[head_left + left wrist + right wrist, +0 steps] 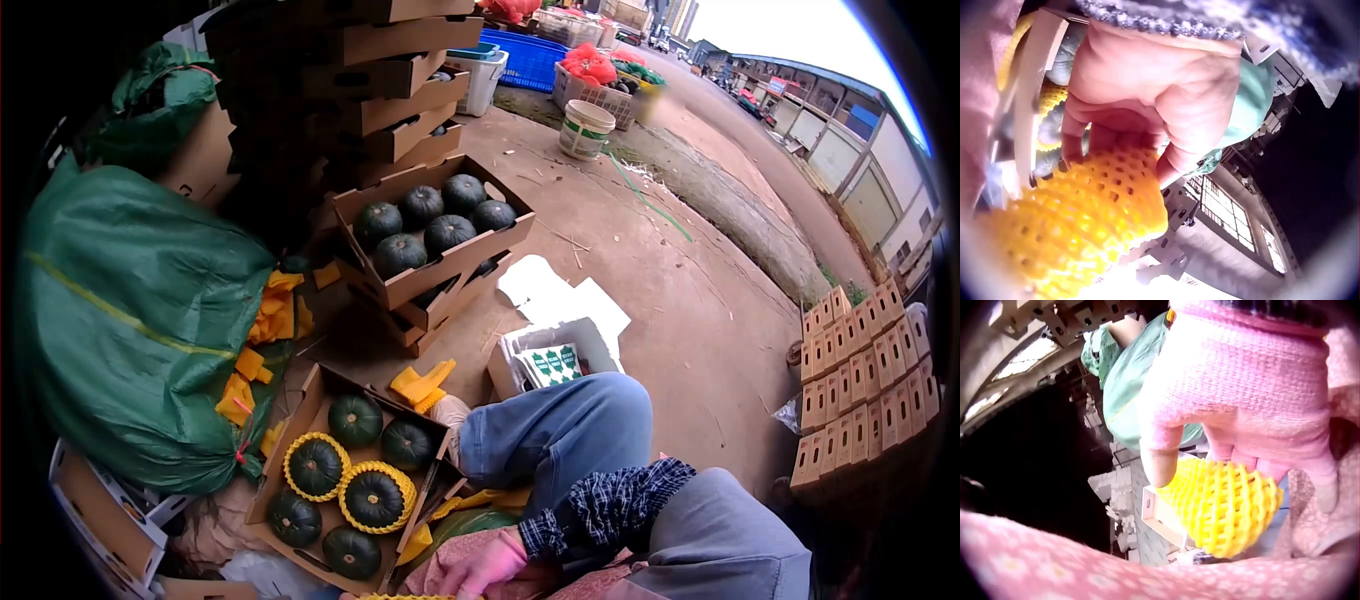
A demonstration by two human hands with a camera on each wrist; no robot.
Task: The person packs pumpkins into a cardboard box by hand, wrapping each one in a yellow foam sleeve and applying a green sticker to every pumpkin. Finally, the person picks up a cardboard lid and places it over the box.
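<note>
A yellow foam net sleeve (1091, 212) is pinched at its edge between the thumb and fingers of my bare left hand (1154, 87), as the left wrist view shows. My right hand (1241, 394), in a pink knit glove with bare fingertips, grips the yellow net with its thumb in front and fingers behind. In the head view the gloved hand is low at the bottom edge, over a pink flowered cloth (430, 572); the left hand is out of that view. Beside it, an open cardboard box (262, 490) holds several dark green pumpkins (355, 420), two of them in yellow nets.
More pumpkins fill a stacked cardboard box (400, 290) further ahead. A green sack (130, 320) spills yellow foam nets (275, 310) on the left. Ahead of the knees sits a white foam box (505, 370) with printed labels. Folded cartons (865, 400) are piled at right.
</note>
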